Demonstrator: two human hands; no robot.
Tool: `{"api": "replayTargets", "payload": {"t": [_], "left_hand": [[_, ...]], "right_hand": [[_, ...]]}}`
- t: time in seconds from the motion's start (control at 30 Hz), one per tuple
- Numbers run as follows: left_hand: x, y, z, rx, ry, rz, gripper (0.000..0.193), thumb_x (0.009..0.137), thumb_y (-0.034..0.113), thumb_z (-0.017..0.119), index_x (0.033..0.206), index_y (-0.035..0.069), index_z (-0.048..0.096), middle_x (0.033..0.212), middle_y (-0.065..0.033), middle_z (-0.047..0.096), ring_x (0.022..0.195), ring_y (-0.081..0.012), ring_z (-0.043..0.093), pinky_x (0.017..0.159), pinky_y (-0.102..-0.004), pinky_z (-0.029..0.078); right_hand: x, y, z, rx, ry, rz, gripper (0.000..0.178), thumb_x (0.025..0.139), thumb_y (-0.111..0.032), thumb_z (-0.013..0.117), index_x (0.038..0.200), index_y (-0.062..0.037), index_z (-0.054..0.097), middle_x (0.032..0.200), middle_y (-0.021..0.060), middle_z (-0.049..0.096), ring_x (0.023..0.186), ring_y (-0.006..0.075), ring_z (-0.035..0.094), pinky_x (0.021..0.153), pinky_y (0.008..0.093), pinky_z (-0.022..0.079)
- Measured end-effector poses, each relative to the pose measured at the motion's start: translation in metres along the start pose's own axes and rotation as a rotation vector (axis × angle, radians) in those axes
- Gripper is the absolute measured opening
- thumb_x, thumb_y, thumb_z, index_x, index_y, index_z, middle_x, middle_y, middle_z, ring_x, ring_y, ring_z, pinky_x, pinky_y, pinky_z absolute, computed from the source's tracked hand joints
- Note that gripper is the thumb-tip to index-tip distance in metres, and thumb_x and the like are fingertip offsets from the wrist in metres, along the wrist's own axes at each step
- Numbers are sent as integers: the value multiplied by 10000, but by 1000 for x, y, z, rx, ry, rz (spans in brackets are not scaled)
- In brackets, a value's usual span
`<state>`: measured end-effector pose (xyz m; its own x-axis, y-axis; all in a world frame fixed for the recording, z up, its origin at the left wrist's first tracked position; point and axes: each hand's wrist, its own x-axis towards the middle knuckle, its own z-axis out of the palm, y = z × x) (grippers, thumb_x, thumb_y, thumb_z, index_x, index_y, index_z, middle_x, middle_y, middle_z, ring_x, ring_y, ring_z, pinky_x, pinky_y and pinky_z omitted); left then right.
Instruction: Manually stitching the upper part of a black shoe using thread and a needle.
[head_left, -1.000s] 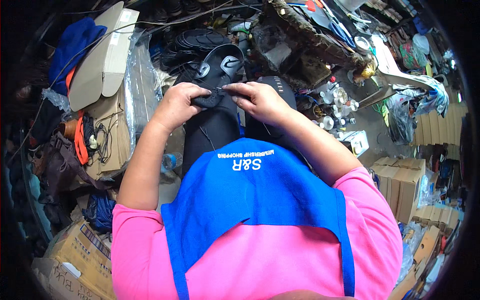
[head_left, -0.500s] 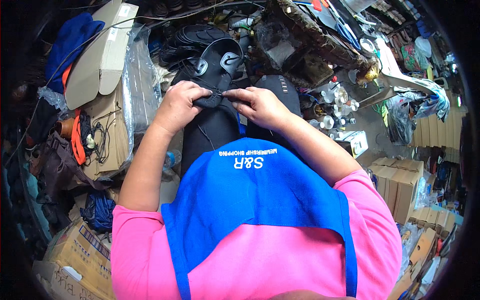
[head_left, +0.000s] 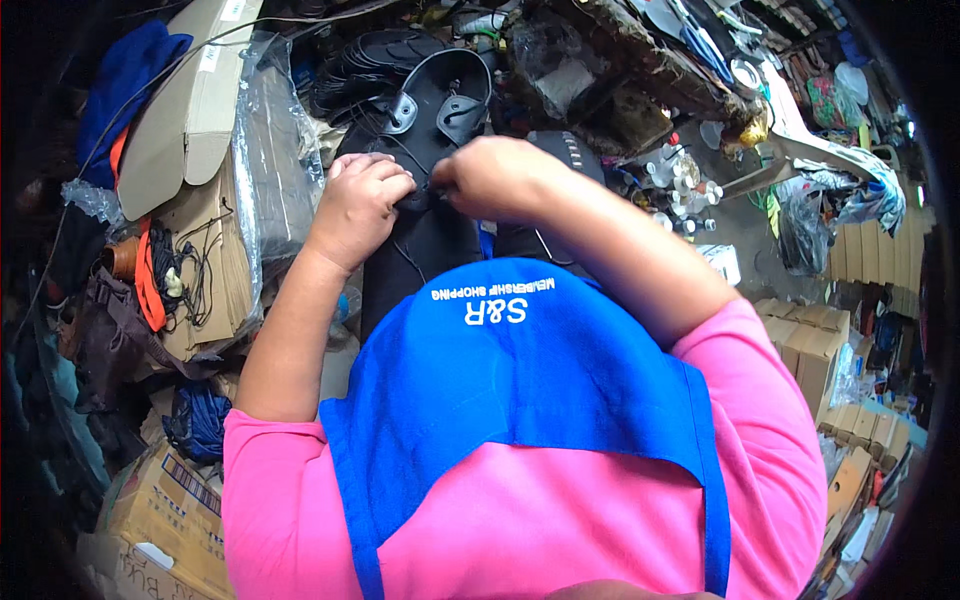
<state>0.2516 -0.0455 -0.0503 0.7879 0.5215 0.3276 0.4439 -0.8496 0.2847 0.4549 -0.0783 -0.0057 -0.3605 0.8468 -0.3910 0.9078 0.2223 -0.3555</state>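
Observation:
A black sandal [head_left: 428, 128] lies across my lap, with a looped heel strap and two side tabs with metal fittings at its far end. My left hand [head_left: 367, 200] is closed around the left edge of its near end, fingers curled over it. From the right, my right hand [head_left: 492, 180] bends in with thumb and fingers pinched at the same end. Whatever sits between those fingertips is hidden. Thin black thread [head_left: 410, 258] trails from the sandal down over my dark trouser leg.
Coiled black cord or strips [head_left: 365, 70] lie beyond the sandal. Flattened cardboard [head_left: 190, 110] and plastic-wrapped sheets [head_left: 275, 150] stand at the left. Small bottles [head_left: 688, 190] cluster on the right, near stacked cardboard [head_left: 805, 345]. A cluttered bench [head_left: 640, 65] borders the far side.
My right hand has turned over and moved slightly up and left, its fingers now pinched closer to the sandal. My left hand has curled more tightly over the edge.

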Motion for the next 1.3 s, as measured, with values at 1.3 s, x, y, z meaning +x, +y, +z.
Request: {"api": "replayTargets", "payload": {"t": [1.3], "left_hand": [[-3, -4, 8, -264, 23, -246, 362, 608, -82, 575, 925, 43, 697, 1030, -113, 659, 1054, -303, 586, 947, -390, 442]], "right_hand": [[-7, 38, 33, 484, 125, -92, 333, 837, -223, 605, 1158, -147, 652, 990, 162, 680, 910, 297, 667, 834, 381, 508]]}}
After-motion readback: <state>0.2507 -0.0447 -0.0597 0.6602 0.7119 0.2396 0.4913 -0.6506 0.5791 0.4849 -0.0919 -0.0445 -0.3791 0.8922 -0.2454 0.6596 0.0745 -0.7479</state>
